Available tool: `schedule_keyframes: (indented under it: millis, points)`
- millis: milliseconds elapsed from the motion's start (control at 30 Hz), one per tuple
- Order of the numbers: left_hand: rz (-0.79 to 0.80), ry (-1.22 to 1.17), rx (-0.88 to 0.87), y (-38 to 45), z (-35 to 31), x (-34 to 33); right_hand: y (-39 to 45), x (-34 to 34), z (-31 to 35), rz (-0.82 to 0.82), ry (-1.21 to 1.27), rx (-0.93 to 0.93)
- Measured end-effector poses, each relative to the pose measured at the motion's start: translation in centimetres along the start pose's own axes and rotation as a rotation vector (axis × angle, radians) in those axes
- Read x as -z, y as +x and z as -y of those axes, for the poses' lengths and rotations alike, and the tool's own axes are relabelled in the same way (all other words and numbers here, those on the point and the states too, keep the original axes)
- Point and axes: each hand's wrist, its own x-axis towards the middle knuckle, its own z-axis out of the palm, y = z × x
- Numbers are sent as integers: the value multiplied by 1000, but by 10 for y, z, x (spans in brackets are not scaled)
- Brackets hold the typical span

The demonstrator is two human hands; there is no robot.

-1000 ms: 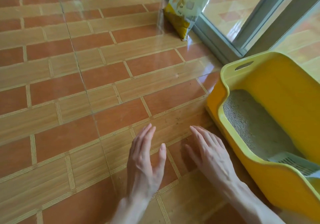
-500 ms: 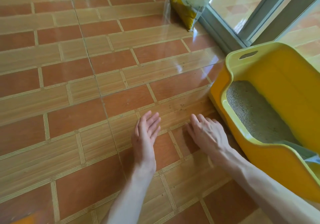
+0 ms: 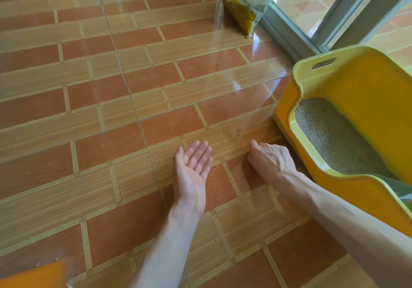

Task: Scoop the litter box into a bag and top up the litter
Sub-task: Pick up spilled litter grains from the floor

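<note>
A yellow litter box (image 3: 299,69) stands on the tiled floor at the right, with grey litter (image 3: 330,136) inside. A grey-green scoop (image 3: 399,187) lies in its near end, mostly cut off. My left hand (image 3: 191,169) lies palm up on the floor, fingers straight, holding nothing. My right hand (image 3: 272,160) is on the floor just left of the box, knuckles up, its fingers bent down out of sight. Scattered litter grains (image 3: 236,131) dot the tiles just beyond both hands. A yellow-and-white litter bag (image 3: 245,4) leans at the far door frame.
A sliding glass door (image 3: 312,2) with a grey frame track (image 3: 285,40) runs behind the box and the bag. An orange object (image 3: 33,276) shows at the bottom left corner. Glossy tiled floor stretches to the left.
My left hand has turned from edge-on to palm up. My right hand's fingers went from stretched flat to bent under. The view has pulled back, showing more of both arms.
</note>
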Motion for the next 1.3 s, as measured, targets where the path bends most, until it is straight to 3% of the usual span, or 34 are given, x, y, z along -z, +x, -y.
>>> schedule_keyframes:
  millis: [100,233,567,700,867,1033,1300]
  points:
    - [-10,24,-3,0,2,3,-10,12,8,-86,127,46]
    - [-17,2,29,1,4,3,-45,34,47,-308,362,241]
    - [159,-315,284,-6,-3,5,-70,49,100,-379,433,462]
    - [211,-350,302,-9,-8,10,-72,51,97,-390,457,481]
    - [236,-376,294,-11,-17,17,-73,39,68,-493,585,277]
    - [210,-327,250,-13,-25,31,-42,3,35,-311,340,78]
    - [104,-293,185,-11,-31,50,-11,-8,35,-98,11,147]
